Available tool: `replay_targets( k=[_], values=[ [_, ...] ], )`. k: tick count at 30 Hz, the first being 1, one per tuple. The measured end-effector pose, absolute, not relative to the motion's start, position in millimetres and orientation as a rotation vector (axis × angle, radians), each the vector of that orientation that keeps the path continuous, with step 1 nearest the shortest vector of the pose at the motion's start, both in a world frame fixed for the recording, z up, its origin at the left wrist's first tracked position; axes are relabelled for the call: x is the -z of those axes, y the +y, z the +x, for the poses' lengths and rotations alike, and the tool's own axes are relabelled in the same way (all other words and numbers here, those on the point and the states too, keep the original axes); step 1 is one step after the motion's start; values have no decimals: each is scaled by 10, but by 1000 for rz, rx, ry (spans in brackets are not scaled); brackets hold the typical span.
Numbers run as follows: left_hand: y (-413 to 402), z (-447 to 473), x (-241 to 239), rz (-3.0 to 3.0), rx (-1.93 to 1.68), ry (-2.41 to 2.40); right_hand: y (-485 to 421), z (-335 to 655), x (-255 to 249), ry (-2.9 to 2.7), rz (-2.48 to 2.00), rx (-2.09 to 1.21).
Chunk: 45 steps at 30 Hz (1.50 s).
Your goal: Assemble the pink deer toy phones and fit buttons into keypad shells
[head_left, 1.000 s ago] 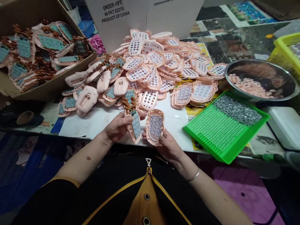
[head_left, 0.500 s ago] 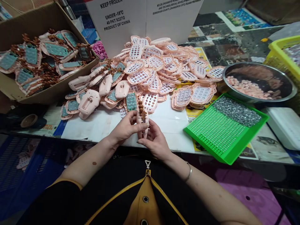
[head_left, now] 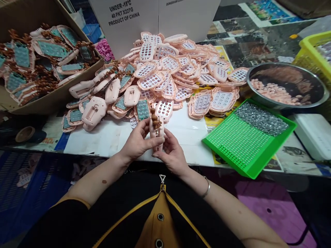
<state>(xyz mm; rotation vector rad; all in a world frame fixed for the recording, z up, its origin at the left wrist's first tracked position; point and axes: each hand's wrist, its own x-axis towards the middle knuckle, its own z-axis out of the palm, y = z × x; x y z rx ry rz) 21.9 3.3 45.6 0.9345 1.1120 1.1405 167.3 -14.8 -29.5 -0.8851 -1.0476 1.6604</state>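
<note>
Both hands grip one pink plastic toy casing (head_left: 160,131), held upright and edge-on over the table's front edge. Brown bead-like pieces stick out along its near side. My left hand (head_left: 139,139) closes on it from the left, thumb across the front. My right hand (head_left: 173,153) pinches its lower right side; some of those fingers are hidden behind it. Just beyond lie a casing with a green circuit board (head_left: 143,109) and a front shell with rows of holes (head_left: 163,109).
A heap of pink front shells (head_left: 168,65) fills the middle. At left stands a cardboard box (head_left: 51,93) of casings with boards. To the right are a green tray (head_left: 232,141) holding small screws (head_left: 261,117), a steel bowl (head_left: 287,67) of pink bits and a white box (head_left: 312,134).
The view has tipped slightly downward, so the table things sit a little higher in the picture. Both hands keep hold of the casing, which has turned slightly.
</note>
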Motion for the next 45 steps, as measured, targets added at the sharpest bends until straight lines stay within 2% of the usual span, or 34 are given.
replay_targets(
  k=[16, 24, 26, 31, 35, 39, 45],
  values=[
    [58, 264, -364, 926, -1069, 1057, -157, 1704, 333, -1126, -876, -1617],
    [65, 152, -270, 677, -999, 785, -155, 1830, 214, -1350, -713, -1789],
    [60, 138, -246, 570, -968, 779, -156, 1859, 169, -1513, -743, -1669],
    [24, 239, -236, 493, -1000, 890, -171, 1862, 102, -1762, -951, -923],
    [11, 315, -291, 536, -994, 917, -170, 1871, 107, -1843, -903, -662],
    [9, 342, -304, 679, -1042, 952, -129, 1923, 132, -1691, -889, -746],
    [-92, 354, -334, 1275, -1257, 1310, -116, 1903, 237, -1434, -924, -1113]
  ],
)
